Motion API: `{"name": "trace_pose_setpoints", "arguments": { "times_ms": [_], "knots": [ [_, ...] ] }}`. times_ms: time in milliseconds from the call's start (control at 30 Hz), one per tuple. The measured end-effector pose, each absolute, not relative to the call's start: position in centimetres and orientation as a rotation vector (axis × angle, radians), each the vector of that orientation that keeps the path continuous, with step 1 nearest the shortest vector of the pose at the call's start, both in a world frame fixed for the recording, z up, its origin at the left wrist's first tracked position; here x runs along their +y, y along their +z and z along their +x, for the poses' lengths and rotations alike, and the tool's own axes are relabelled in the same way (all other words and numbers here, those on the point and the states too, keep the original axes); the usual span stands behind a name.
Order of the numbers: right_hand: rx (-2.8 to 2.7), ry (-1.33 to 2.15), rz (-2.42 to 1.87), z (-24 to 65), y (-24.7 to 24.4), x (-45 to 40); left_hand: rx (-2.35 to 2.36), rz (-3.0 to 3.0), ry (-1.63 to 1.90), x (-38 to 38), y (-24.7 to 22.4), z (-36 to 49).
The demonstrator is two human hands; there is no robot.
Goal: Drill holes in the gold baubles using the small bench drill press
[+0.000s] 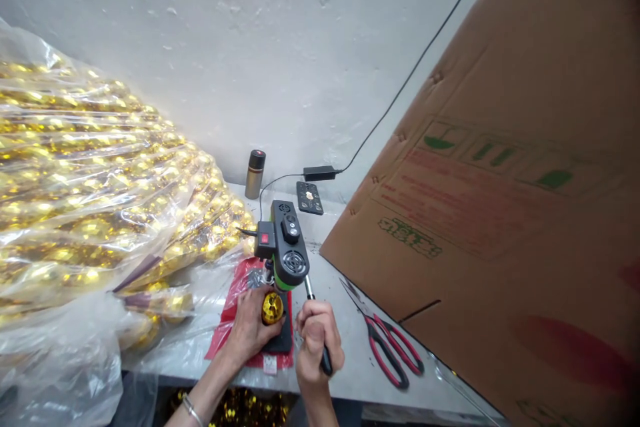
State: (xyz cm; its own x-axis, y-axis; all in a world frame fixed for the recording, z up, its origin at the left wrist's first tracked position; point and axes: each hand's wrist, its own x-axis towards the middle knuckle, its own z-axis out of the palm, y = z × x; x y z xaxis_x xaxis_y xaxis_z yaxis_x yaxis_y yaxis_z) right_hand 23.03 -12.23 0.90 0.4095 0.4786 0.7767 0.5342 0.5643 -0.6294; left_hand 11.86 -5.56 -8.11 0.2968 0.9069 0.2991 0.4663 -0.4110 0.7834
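Observation:
My left hand [250, 323] is closed around a shiny gold ball [273, 308], fingers on its far and near sides. It holds the ball under the head of a small black and green bench press [291, 240], which has a red switch on its side. The black base [283, 343] of the press rests on a red plastic sheet [225, 323]. My right hand [319, 340] grips the lever handle [326, 360] of the press, fingers wrapped round it. The ball's underside is hidden.
A clear bag of gold balls [100, 187] fills the left. Red-handled scissors [395, 350] lie right of the press, beside a large cardboard box [500, 200]. Behind stand a bottle [255, 175], a power adapter [320, 173] and a dark phone-like slab [309, 199]. More gold pieces [245, 408] lie below the table edge.

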Motion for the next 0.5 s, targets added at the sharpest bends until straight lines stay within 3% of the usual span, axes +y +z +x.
{"name": "trace_pose_setpoints", "arguments": {
  "times_ms": [500],
  "knots": [
    [-1.136,-0.039,-0.973,22.1,0.05,-11.89,1.233,2.006,0.961,-5.63,-7.66,11.91]
  ]
}}
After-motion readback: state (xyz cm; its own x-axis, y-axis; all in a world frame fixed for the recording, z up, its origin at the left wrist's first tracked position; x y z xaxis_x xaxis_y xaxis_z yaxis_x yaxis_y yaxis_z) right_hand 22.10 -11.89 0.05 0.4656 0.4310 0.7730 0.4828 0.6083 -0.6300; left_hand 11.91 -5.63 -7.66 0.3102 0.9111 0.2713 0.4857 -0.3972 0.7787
